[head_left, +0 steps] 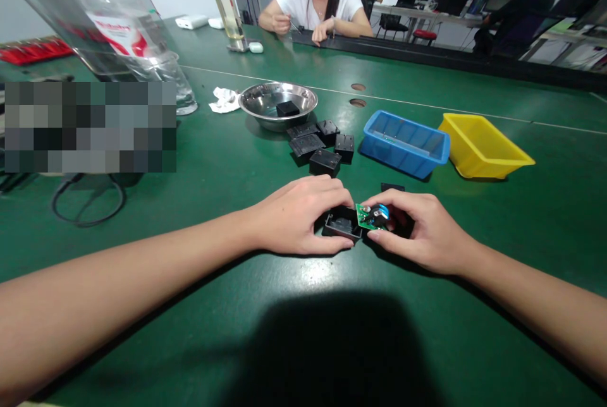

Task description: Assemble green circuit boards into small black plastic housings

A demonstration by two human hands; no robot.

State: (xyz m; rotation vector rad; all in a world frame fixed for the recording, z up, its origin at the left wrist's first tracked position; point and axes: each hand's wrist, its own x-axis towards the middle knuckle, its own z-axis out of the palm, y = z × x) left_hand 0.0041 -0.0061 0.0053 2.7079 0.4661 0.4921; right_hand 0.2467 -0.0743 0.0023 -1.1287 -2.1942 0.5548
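My left hand (308,214) grips a small open black case (342,225) between thumb and fingers, low over the green table. The case's hollow side faces up. Right beside it, my right hand (417,227) pinches a green circuit board (367,217) with a dark round part on it, its left edge at the case's right side. A dark piece (392,188) lies just behind my right fingers, partly hidden. Several black boxes (325,162) lie on the table beyond my hands.
A steel bowl (256,107) holds one black box (287,109). At the right stand a blue bin (403,154) and a yellow bin (484,148). Crumpled tissue (224,100), a large plastic bottle (137,40) and a cable loop (88,224) are leftward. A person (317,2) sits opposite.
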